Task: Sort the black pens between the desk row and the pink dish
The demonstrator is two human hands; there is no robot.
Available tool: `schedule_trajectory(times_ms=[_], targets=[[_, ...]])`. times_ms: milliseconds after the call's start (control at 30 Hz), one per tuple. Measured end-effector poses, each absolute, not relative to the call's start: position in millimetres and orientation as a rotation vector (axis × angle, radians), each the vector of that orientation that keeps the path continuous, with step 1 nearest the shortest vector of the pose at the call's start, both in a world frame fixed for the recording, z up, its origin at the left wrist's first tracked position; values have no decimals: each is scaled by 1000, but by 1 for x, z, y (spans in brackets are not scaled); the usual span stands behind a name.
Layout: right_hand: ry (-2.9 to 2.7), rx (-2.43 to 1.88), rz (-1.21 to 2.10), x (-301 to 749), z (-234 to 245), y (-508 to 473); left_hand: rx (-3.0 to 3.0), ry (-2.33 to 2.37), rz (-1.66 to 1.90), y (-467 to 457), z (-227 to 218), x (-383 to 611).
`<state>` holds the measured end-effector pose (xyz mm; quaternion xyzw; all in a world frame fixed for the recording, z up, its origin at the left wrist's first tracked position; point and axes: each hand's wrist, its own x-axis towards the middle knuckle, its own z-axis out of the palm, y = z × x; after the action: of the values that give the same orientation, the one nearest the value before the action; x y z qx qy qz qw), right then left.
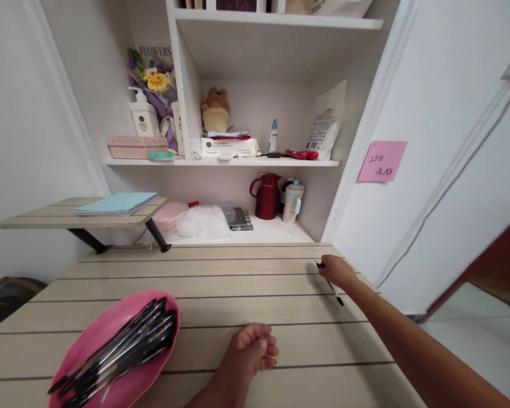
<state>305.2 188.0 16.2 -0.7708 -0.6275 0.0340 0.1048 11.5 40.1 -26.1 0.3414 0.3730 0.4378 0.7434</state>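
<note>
- My pink bowl (pixel 106 323) sits at the near left of the tabletop (pixel 238 280), piled with dark pens (pixel 130 340); a few ends reach its rim.
- Right of the bowl and farther off, near the tabletop's right edge, my right hand (pixel 337 270) pinches one pen (pixel 334 290) between closed fingertips; I can't tell whether the pen touches the wood.
- Just right of the bowl, my left hand (pixel 253 348) is half open, fingers loosely curled, with nothing visible in its grasp.
- Rightward from the bowl, the planks give both hands room to move sideways.
- Beyond the bowl, to its left, a raised stand (pixel 34 214) overhangs the far corner, bearing blue paper (pixel 117 202).
- Past the far edge, beyond the bowl, rises a white shelf unit (pixel 238 162) with a red jug (pixel 267 196).
- Far right of the bowl, a pink note (pixel 381 162) is on the wall.
</note>
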Motion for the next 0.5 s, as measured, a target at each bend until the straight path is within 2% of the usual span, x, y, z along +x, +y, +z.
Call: schedule_trajectory(times_ms=[500], targets=[[-1955, -2367, 22, 331, -8, 230, 640, 828, 929, 47, -38, 15]])
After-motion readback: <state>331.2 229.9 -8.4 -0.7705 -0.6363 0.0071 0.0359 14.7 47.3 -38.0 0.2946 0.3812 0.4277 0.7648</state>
